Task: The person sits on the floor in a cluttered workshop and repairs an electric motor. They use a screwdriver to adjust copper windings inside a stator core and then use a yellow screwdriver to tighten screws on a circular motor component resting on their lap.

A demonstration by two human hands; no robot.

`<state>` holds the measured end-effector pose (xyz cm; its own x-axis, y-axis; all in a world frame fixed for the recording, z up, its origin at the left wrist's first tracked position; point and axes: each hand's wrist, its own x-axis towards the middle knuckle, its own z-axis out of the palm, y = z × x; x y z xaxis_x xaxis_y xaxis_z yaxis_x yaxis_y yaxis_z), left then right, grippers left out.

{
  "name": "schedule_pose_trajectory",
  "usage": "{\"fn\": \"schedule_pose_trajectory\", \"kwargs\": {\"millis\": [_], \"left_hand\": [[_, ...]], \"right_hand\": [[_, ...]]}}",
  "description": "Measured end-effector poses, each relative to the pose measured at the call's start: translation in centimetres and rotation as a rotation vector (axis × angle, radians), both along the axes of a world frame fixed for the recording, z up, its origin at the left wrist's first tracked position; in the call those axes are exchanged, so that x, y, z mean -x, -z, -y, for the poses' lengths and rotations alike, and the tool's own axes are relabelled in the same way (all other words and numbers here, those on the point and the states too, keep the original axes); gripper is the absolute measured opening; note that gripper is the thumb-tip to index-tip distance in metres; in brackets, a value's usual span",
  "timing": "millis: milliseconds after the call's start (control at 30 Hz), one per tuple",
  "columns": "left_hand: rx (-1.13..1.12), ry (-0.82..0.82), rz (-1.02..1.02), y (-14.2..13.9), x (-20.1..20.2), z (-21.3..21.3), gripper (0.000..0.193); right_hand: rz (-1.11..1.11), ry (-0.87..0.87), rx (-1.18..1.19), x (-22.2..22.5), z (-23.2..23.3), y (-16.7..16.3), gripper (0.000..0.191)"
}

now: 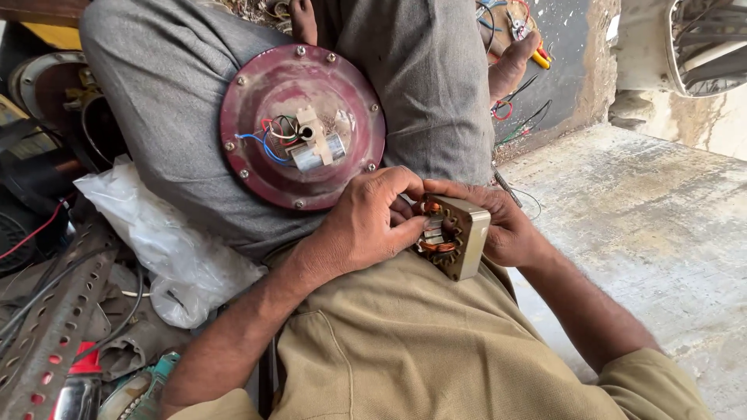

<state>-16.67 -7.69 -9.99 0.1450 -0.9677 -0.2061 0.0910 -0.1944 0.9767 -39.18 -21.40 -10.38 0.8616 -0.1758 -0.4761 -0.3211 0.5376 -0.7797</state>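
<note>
Head view looks straight down onto a seated person's lap, where both hands meet around a small motor stator. It is a squarish block of stacked metal plates, pale grey and dull on its outer faces, with a round bore in the middle ringed by copper-coloured windings and a few pale insulating pieces. The open bore faces up and toward the left hand, so the windings show plainly; the block's flat side walls run away toward the right hand. It looks roughly as wide as it is long, so no clear long axis can be told.

The right hand cups the block from behind and beneath, fingers curled closed around its far wall. The left hand is bent over the bore side, its fingertips pinched at the rim of the windings, touching them; whether anything small sits between those fingertips cannot be told.

Just beyond the grip, resting on the grey-trousered legs, lies a round maroon motor cover with screws around its edge and red, blue and black wires at its centre. Out past the left wrist lies a crumpled clear plastic bag.
</note>
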Motion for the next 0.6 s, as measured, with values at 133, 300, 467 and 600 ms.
{"fn": "schedule_pose_trajectory", "kwargs": {"millis": [133, 300, 467, 600], "left_hand": [[0.094, 0.029, 0.08, -0.1, 0.0, -0.3, 0.031], [0.168, 0.056, 0.174, 1.4, 0.3, -0.4, 0.032], [0.251, 0.064, 0.194, 2.1, 0.0, 0.0, 0.035], [0.249, 0.077, 0.17, 1.8, -0.4, -0.1, 0.036]], "right_hand": [[0.003, 0.049, -0.081, 0.4, -0.3, 0.8, 0.05], [0.013, 0.075, -0.082, 0.9, -0.5, 1.8, 0.048], [-0.036, 0.089, -0.065, 1.0, -0.4, 2.3, 0.051], [0.022, 0.085, -0.098, 1.0, -0.3, 2.2, 0.051]]}}
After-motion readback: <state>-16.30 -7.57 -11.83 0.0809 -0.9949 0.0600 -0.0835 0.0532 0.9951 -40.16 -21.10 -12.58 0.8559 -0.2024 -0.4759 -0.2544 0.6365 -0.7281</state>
